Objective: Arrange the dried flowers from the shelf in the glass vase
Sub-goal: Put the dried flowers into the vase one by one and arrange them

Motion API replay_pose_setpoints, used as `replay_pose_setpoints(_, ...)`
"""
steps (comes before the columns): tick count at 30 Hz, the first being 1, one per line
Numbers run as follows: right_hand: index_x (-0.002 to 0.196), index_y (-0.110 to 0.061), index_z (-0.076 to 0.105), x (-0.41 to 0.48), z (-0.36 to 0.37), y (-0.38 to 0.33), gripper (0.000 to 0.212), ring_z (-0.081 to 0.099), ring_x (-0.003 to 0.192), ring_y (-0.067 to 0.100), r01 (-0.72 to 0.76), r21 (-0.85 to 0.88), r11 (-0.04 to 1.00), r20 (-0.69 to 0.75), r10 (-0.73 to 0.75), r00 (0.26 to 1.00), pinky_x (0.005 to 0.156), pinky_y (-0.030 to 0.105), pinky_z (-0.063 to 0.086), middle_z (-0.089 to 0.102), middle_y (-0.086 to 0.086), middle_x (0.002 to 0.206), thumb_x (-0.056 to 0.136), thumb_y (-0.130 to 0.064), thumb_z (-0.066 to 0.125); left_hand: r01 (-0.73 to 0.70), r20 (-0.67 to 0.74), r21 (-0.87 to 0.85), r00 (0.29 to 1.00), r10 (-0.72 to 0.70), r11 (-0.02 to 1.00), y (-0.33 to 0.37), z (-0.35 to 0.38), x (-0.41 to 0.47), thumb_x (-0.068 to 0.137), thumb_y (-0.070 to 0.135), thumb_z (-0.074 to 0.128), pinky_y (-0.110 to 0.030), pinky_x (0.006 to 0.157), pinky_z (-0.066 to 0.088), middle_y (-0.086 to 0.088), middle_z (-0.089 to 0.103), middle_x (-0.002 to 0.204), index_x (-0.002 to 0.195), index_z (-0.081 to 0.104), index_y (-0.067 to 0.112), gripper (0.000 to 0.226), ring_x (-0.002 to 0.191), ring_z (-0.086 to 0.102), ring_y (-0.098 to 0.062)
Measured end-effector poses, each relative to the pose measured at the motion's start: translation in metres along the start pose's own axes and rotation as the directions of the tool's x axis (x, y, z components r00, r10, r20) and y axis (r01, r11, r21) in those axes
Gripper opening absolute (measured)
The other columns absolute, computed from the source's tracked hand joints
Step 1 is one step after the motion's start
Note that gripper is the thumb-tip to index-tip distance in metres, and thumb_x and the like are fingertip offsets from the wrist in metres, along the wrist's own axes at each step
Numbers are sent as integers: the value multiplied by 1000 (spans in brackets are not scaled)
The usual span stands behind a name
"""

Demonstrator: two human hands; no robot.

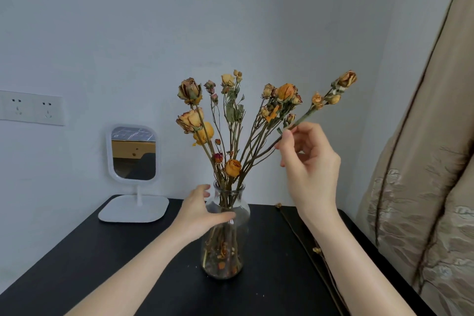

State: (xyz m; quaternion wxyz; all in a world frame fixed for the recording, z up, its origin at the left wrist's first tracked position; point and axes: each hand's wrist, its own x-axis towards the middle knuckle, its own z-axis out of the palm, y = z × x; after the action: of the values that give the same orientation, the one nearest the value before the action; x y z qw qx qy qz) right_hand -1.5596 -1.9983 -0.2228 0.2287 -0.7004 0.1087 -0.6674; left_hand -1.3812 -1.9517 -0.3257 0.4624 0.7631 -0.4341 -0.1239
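Glass vase (pixel 227 228) stands upright on the black table (pixel 107 259), about mid-frame, with loose petals and bits in its bottom. A bunch of dried flowers (pixel 230 115) is already in it, stems fanning out from the neck, orange and yellow-brown rose heads on top.

Left hand (pixel 198 214) is wrapped around the vase shoulder from the left – thumb across the front of the glass, fingers curled toward the neck, a partly open cupping hold touching the glass.

Right hand (pixel 311 159) is raised to the right of the bunch, thumb and forefinger pinched on a single flower stem (pixel 305 116); the other fingers are loosely curled. That stem tilts up and right, its dried heads ending well right of the rest; its lower end runs down toward the vase neck, but whether it is inside I cannot tell.

More dried stems (pixel 307 238) lie flat on the table at right, partly behind the right forearm.

White stand mirror (pixel 133 154) sits at the table's back left corner. Wall sockets (pixel 32 108) at far left, beige curtain (pixel 423 161) along the right edge.
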Motion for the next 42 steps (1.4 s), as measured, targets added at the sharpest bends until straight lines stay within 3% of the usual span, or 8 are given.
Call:
replay_pose_setpoints(8,89,-17,58,-12,15,16,3,54,62,-2,20,-174,984,149,6,989,56,5,41,52,-17,70,89,-14,58,-103,-102,-116,991,91,988,2,27,15,70,46,75,-20,86,38,4,58,122,121,47,19,64,112,53,-13)
replay_pose_setpoints(13,96,-13,69,-20,28,27,17,52,58,-2,30,-357,934,257,68,964,58,4,39,59,-11,77,88,-26,60,-125,-125,-145,986,107,981,-5,29,16,69,46,75,-20,86,39,5,59,120,121,50,21,64,111,53,-11)
replay_pose_setpoints(17,97,-16,70,-24,39,35,21,56,63,3,-6,-441,898,262,135,956,60,13,47,69,-3,83,88,-32,60,-153,-145,-186,981,127,971,-7,31,14,70,44,75,-9,69,38,6,59,116,120,51,20,60,96,54,-4)
replay_pose_setpoints(23,95,-20,69,-39,52,50,21,49,57,4,-83,-564,821,262,273,926,49,6,30,58,-9,72,89,-36,58,-155,-154,-244,981,119,957,-5,32,9,72,37,76,-11,68,40,6,60,109,107,51,25,45,95,57,-6)
replay_pose_setpoints(27,99,-20,69,-42,53,54,27,61,65,8,-175,-539,824,257,358,898,56,13,44,70,-1,82,87,-41,59,-157,-156,-262,981,118,952,-6,34,10,72,38,75,-13,77,41,7,58,112,110,50,26,47,102,53,-5)
replay_pose_setpoints(33,100,-17,70,-35,50,49,28,64,61,10,-178,-429,885,173,274,946,61,18,51,70,-2,72,86,-40,61,-160,-151,-293,981,119,943,-9,36,11,71,40,76,-34,93,50,3,60,116,119,52,20,57,107,57,-11)
replay_pose_setpoints(37,101,-17,70,-37,54,54,26,66,64,13,-215,-428,878,181,317,931,64,22,54,71,1,77,87,-36,61,-160,-159,-293,980,117,942,-9,36,10,72,38,75,-11,74,40,7,56,115,115,49,24,52,102,52,-5)
replay_pose_setpoints(42,100,-18,70,-44,58,59,25,63,64,10,-229,-457,859,192,347,918,62,19,51,68,-1,74,87,-36,61,-160,-137,-312,983,122,937,-8,35,9,73,38,74,-9,70,36,14,54,109,107,44,34,46,94,51,0)
